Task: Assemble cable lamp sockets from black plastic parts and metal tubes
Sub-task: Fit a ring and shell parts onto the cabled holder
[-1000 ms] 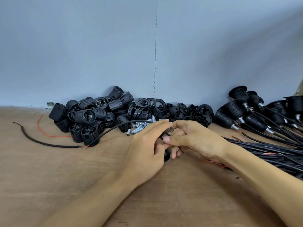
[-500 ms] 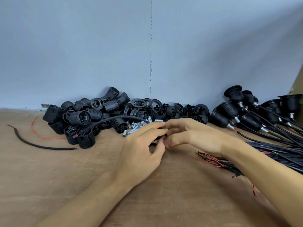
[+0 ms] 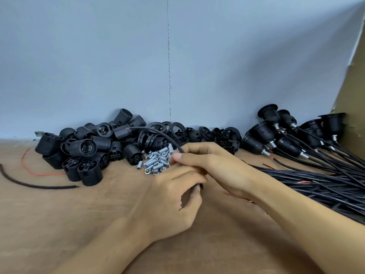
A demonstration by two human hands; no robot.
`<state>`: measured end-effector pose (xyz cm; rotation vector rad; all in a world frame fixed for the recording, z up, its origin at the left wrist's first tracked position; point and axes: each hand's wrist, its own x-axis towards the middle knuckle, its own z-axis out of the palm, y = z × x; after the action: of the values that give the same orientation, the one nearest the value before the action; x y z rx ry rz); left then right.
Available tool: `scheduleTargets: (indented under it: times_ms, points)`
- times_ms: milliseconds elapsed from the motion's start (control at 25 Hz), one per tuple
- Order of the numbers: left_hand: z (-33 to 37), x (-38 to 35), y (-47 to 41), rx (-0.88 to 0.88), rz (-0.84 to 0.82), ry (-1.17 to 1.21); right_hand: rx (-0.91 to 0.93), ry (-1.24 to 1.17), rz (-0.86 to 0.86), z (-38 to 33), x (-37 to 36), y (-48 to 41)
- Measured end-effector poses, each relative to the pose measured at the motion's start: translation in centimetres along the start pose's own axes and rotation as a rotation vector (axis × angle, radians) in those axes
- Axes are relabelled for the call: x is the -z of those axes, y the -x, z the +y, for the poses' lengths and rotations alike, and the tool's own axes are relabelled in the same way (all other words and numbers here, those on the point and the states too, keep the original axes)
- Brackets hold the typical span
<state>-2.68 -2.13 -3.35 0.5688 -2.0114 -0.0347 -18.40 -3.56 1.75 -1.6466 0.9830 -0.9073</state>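
Black cable (image 3: 160,133) | right hand (image 3: 217,167) pinches it | left hand (image 3: 169,204) grips black part (image 3: 199,187)

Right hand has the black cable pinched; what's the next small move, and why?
Probably take one from the pile of small silver metal tubes and thread it onto the thin black cable. The right hand pinches that cable, whose red-tipped free end arcs up bare, and the left hand grips a black plastic part just below.

At the brown wooden table (image 3: 59,224), the right hand (image 3: 215,165) pinches a thin black cable (image 3: 162,134); the left hand (image 3: 169,200) holds a small black plastic part (image 3: 199,186) beside short silver metal tubes (image 3: 157,162).
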Motion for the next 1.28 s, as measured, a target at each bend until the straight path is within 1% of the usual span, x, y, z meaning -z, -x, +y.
scheduleTargets:
  times_ms: [80,160,320,400,560,680,760,960,1040,1080,1200,1280]
  points:
    - [0.0,-0.3,0.2,-0.017,-0.032,0.009,0.009,-0.052,0.042,-0.1,0.2,0.0]
    - [-0.2,-0.5,0.3,-0.008,-0.03,0.007,0.023,-0.067,0.116,0.0,0.5,-0.2]
    - [-0.7,-1.1,0.3,-0.008,0.095,-0.007,0.032,-0.195,0.235,-0.1,0.8,-0.4]
    - [-0.8,-1.2,0.2,0.02,0.145,-0.018,0.038,-0.249,0.293,-0.2,1.0,-0.5]
    - [-1.4,-0.7,0.1,0.242,0.201,0.057,0.008,-0.383,0.396,-0.2,1.2,-0.4]
    - [-1.3,-0.4,0.2,0.397,0.173,0.162,0.008,-0.433,0.418,-0.1,1.2,-0.3]
    - [-1.2,-0.5,0.2,0.424,0.161,0.171,0.047,-0.385,0.425,0.1,1.2,-0.2]
    - [-1.3,-0.2,0.0,0.373,0.203,0.102,0.257,-0.178,0.496,0.1,1.1,0.2]
    - [-1.5,0.1,0.0,0.357,0.225,0.067,0.294,-0.107,0.543,0.0,0.9,0.3]
    - [-1.6,0.2,0.0,0.353,0.228,0.059,0.295,-0.051,0.596,0.2,0.7,0.4]
    - [-1.9,0.2,0.3,0.363,0.204,0.087,0.288,0.151,0.841,0.9,0.2,0.7]
    - [-1.9,0.0,0.5,0.358,0.177,0.107,0.315,0.18,0.953,1.1,0.2,0.7]
